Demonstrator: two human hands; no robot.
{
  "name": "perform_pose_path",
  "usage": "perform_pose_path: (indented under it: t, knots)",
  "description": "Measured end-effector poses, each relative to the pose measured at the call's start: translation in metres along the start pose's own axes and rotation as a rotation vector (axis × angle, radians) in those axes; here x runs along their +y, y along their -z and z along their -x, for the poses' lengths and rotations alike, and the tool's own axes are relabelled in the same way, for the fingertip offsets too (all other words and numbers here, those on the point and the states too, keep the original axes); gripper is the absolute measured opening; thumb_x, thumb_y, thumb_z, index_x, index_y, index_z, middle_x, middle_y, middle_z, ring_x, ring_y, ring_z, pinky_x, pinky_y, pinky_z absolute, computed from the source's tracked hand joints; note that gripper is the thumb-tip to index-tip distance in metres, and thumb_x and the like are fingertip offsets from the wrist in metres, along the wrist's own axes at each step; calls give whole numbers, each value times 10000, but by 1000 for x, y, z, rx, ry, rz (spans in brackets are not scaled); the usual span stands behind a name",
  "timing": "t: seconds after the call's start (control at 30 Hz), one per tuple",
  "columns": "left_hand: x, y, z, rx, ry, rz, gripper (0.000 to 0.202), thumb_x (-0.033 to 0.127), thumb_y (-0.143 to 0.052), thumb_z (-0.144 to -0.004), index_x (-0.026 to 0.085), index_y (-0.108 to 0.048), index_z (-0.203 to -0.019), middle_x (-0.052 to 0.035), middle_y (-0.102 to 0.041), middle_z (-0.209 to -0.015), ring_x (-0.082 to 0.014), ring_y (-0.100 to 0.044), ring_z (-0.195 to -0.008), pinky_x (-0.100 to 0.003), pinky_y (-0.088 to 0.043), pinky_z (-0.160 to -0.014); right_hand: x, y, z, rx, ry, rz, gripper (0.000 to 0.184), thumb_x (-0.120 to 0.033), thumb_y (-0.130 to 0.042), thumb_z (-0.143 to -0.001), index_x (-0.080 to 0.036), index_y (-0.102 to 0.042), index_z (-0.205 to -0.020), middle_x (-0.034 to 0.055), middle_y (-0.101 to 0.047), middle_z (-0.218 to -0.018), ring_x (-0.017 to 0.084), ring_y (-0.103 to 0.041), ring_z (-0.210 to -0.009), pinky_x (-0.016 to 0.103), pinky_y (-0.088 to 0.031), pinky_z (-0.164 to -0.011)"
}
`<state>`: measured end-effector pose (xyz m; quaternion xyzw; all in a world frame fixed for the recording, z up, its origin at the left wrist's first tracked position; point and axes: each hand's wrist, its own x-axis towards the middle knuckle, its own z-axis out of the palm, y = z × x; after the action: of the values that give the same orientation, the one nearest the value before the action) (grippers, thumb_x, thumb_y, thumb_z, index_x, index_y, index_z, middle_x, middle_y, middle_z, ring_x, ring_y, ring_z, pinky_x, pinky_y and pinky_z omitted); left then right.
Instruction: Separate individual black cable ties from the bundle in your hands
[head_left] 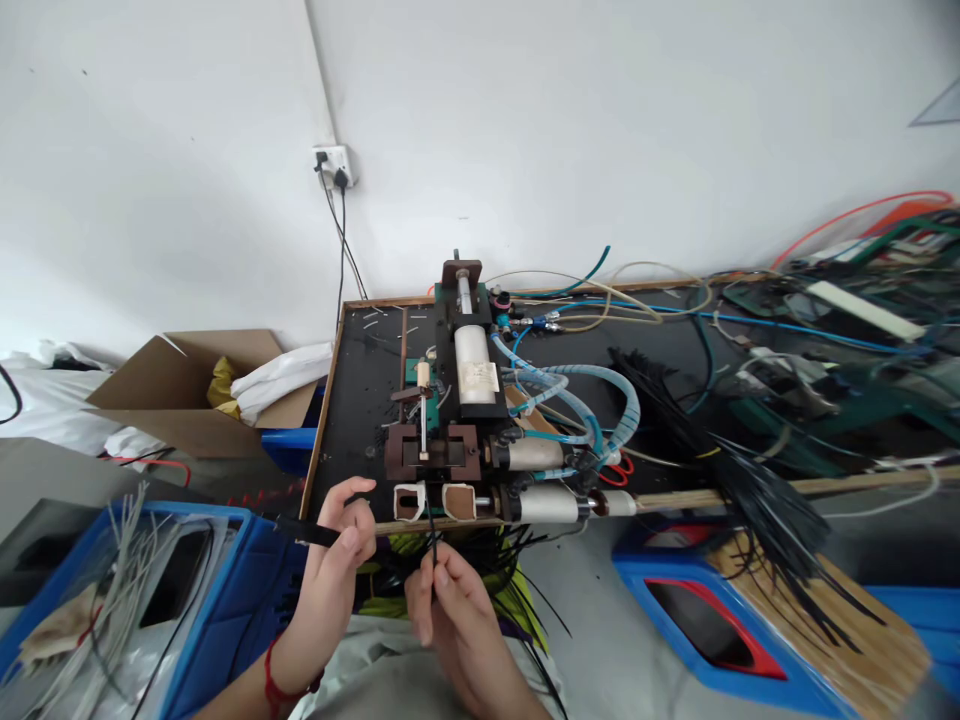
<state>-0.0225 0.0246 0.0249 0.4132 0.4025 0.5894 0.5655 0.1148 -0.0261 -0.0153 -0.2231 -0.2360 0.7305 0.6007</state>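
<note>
My left hand [337, 565] pinches a short black tube-like piece [304, 531] that sticks out to the left, just below the front edge of a black workbench [352, 400]. Close beside it, my right hand [450, 605] holds a thin black cable tie [433, 535] upright between fingertips, its tip reaching toward two white-lined square openings [411, 501] on a small pneumatic machine [469, 420]. A bundle of black ties [480, 570] lies in my lap area behind the hands.
A large sheaf of black cable ties [750, 480] lies on the bench's right side among hoses and wires. Blue crates stand at lower left [225, 560] and lower right [675, 590]. A cardboard box [187, 390] sits at left. A wall socket [334, 165] is above.
</note>
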Motion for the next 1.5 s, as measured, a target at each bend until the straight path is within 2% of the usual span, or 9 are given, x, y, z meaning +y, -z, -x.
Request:
perform_pose_path:
  t: [0.13,0.27,0.43,0.7,0.83,0.9,1.03,1.2,1.5]
  knots:
    - [3,-3,0,-1,-19,194,366,523,-668,-837,247,-575,-1059,16,-486,-742,-132,-362,-581,-260,-281,-512,-2,-6,-8,37,-30,-194,238,-371,-609,-991,-190,-622,-837,-53,-461,-515,135,-293,-537,274,-275,-600]
    - [2,-1,-1,29,-6,329,214,449,-586,-902,251,-535,-968,3,-512,-774,-128,-391,-566,-275,-313,-531,0,-6,-17,76,-51,-295,214,-355,-670,-956,-192,-657,-818,-69,-413,-501,135,-244,-541,270,-321,-651]
    - [-4,4,-2,83,-56,250,188,424,-498,-1012,258,-564,-953,25,-490,-723,-115,-347,-537,-255,-298,-511,3,-8,-22,110,-88,-282,242,-406,-722,-911,-208,-662,-786,-71,-377,-488,145,-249,-541,282,-343,-667]
    - [-14,12,7,127,-48,56,314,417,-518,-1028,223,-623,-1252,34,-508,-629,-136,-404,-590,-262,-372,-592,3,-9,-23,136,-107,-274,251,-416,-747,-889,-209,-668,-773,-67,-371,-491,147,-275,-554,284,-358,-684]
    - [-13,14,5,104,-59,167,373,490,-504,-996,186,-660,-1145,42,-450,-578,-136,-326,-544,-271,-336,-549,4,-9,-24,111,-117,-289,248,-401,-742,-895,-199,-662,-775,-73,-373,-486,133,-256,-532,272,-335,-652]
    - [-9,13,4,88,-41,236,329,484,-519,-966,201,-649,-1072,45,-436,-565,-136,-318,-526,-272,-318,-524,6,-9,-24,107,-115,-285,259,-412,-737,-896,-199,-654,-774,-76,-370,-482,130,-251,-520,270,-325,-635]
    - [-1,10,2,71,71,303,170,409,-573,-956,239,-564,-961,82,-354,-543,-110,-248,-476,-248,-265,-489,9,-8,-24,120,-113,-249,290,-449,-730,-895,-204,-634,-775,-78,-371,-478,132,-274,-518,275,-330,-632]
    - [-1,8,6,-6,141,282,206,396,-619,-971,237,-503,-909,93,-364,-571,-89,-238,-470,-227,-236,-472,11,-6,-22,160,-77,-162,297,-467,-706,-912,-203,-625,-805,-68,-452,-457,133,-329,-504,278,-325,-615]
    - [-11,8,20,-47,194,203,285,408,-693,-933,246,-459,-954,85,-468,-579,-75,-332,-466,-218,-217,-487,7,4,-16,230,25,216,428,-590,-703,-869,-183,-597,-790,-22,-610,-469,112,-419,-426,246,-293,-499]
